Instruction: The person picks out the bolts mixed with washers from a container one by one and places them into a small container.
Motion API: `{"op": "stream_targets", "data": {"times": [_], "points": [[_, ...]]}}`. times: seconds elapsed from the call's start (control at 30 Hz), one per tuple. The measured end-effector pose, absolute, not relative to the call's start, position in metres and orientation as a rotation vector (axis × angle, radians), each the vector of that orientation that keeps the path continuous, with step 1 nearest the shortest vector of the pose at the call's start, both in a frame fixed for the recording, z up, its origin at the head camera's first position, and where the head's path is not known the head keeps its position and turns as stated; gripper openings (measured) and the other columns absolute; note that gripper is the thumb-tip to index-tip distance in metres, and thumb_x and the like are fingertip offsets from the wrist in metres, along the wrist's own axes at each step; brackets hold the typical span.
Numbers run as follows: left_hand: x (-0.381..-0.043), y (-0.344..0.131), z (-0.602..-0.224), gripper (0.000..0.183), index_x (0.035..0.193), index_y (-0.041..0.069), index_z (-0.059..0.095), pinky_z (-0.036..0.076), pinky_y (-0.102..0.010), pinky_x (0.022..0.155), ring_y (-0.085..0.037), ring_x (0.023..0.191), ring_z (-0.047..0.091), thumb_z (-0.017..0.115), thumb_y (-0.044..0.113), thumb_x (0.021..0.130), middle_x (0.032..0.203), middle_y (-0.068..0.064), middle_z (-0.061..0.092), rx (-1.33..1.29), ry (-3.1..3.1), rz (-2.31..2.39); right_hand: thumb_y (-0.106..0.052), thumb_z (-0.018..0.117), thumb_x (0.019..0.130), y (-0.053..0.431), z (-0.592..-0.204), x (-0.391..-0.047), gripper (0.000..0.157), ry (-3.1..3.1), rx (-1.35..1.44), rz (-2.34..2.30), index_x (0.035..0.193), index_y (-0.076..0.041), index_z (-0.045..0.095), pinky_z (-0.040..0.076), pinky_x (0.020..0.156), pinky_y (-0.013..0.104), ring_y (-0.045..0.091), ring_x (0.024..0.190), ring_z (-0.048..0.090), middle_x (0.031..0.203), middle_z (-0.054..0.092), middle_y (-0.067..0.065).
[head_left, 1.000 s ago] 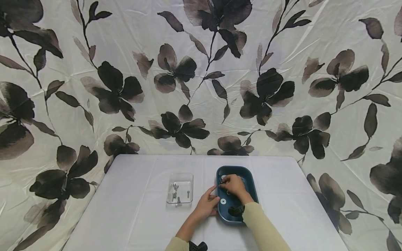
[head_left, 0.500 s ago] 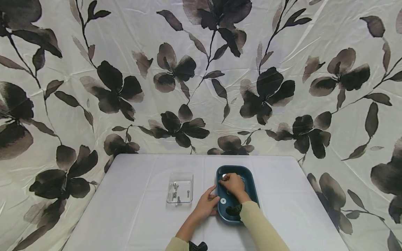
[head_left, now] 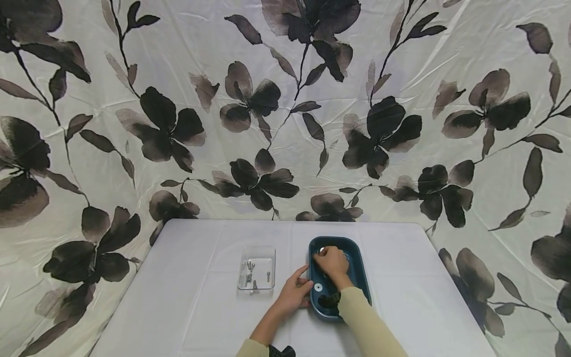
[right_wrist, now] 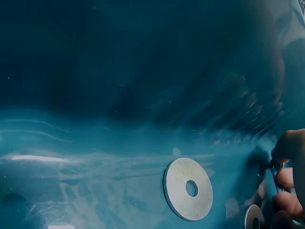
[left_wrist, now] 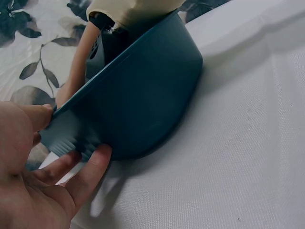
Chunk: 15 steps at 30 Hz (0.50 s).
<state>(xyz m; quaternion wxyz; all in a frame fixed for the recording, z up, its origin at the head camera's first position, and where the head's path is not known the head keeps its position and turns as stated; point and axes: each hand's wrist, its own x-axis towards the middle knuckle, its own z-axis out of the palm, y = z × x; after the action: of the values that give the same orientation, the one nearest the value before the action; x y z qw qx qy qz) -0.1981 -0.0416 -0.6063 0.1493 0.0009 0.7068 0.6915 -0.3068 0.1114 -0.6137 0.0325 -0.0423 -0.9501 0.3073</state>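
Note:
A dark teal tray [head_left: 327,311] stands on the white-covered table. My left hand [head_left: 292,293] holds its left side, one digit at the rim and the other fingertips against the outer wall [left_wrist: 138,100]. Inside the tray's far left part, my right hand [head_left: 332,263] has its fingers bunched near the wall. Those fingers [right_wrist: 286,177] pinch a small, thin metal piece, mostly hidden, its kind unclear. A flat metal washer [right_wrist: 176,193] lies on the tray floor in the right wrist view. Partly visible beside the fingertips is a smaller-looking washer [right_wrist: 249,215].
Left of the tray stands a clear plastic box [head_left: 242,285] with several metal screws [head_left: 248,278] in it. White table cover [head_left: 200,297] extends around both containers. A floral-patterned cloth [head_left: 285,139] hangs behind the table.
My right hand has shifted slightly within the tray's far left part, its fingers turning down and covering the small piece. My left hand keeps its place at the tray's side.

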Motion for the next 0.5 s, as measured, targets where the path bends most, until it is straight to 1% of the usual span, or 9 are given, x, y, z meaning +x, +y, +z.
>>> {"op": "stream_targets", "data": {"times": [0.2, 0.5], "points": [[-0.198, -0.0417, -0.6042, 0.058, 0.15, 0.02, 0.037, 0.059, -0.04, 0.069, -0.023, 0.092, 0.066, 0.06, 0.023, 0.098, 0.118, -0.015, 0.054, 0.003, 2.011, 2.002, -0.031, 0.076, 0.08, 0.1105, -0.611, -0.3056, 0.022, -2.914, -0.153, 0.931, 0.069, -0.014, 0.066, 0.039, 0.047, 0.032, 0.016, 0.053, 0.052, 0.059, 0.057, -0.003], [-0.199, -0.0421, -0.6042, 0.057, 0.15, 0.02, 0.038, 0.059, -0.038, 0.068, -0.022, 0.092, 0.065, 0.06, 0.022, 0.098, 0.118, -0.015, 0.054, -0.02, 2.016, 1.987, -0.026, 0.08, 0.077, 0.1165, -0.6127, -0.3066, 0.017, -2.888, -0.135, 1.044, 0.076, -0.011, 0.072, 0.046, 0.049, 0.031, 0.013, 0.052, 0.055, 0.065, 0.063, -0.003]]}}
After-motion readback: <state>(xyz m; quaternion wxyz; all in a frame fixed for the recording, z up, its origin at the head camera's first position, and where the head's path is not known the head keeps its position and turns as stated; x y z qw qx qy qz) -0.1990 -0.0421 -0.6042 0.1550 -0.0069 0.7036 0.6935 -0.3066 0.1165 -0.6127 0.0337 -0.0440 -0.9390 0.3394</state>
